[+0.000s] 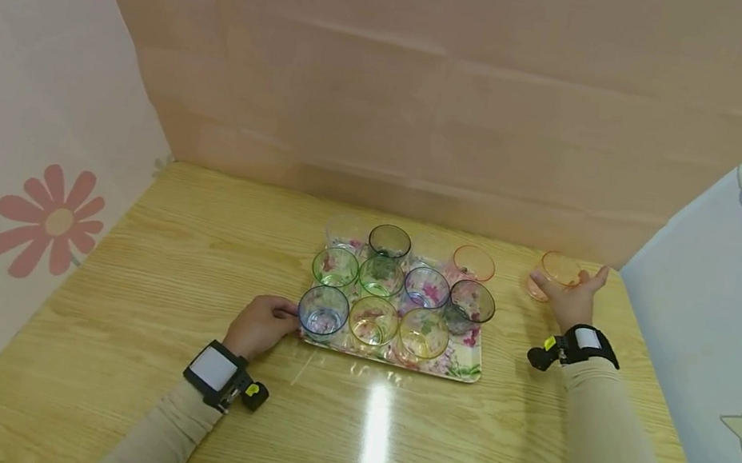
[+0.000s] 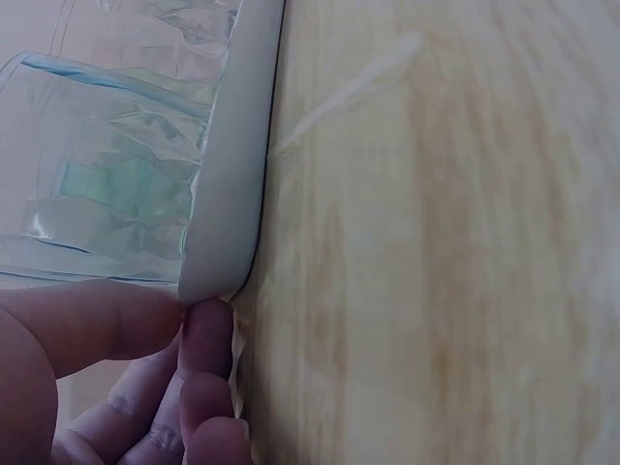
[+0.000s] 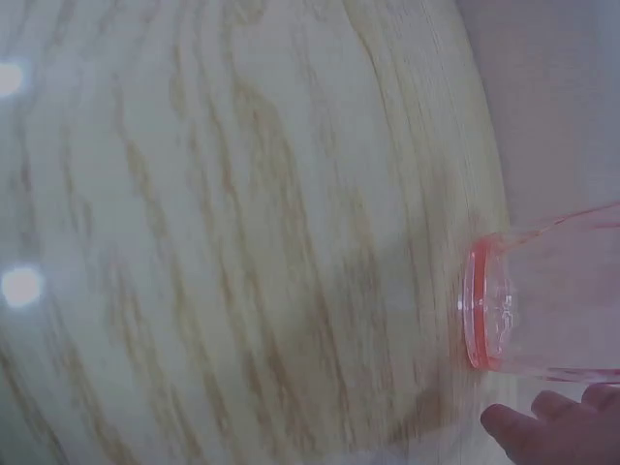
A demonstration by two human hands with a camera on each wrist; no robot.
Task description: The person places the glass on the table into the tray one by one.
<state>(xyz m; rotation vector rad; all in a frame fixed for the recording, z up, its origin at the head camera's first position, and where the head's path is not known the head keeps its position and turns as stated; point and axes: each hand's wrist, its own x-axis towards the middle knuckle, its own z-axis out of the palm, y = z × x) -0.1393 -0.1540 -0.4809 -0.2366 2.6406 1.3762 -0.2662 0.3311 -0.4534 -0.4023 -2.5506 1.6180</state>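
Note:
My left hand (image 1: 263, 325) is at the front left corner of a flowered tray (image 1: 465, 370). In the left wrist view, thumb and index finger pinch the tray's pale rim (image 2: 231, 165). Just above those fingers stands a blue-rimmed glass (image 1: 323, 313). At the back right of the table, my right hand (image 1: 571, 300) holds an orange-red tinted glass (image 1: 560, 270), thumb on its left side and fingers on its right. That glass is upright, its red base (image 3: 480, 305) low over the wood in the right wrist view, with fingertips (image 3: 504, 418) beside it.
Several clear and tinted glasses stand in rows on the tray, among them a green one (image 1: 334, 268), a yellow one (image 1: 423, 334) and a dark one (image 1: 472, 303). The wooden table (image 1: 190, 268) meets a brown back wall (image 1: 391, 105) and printed side walls.

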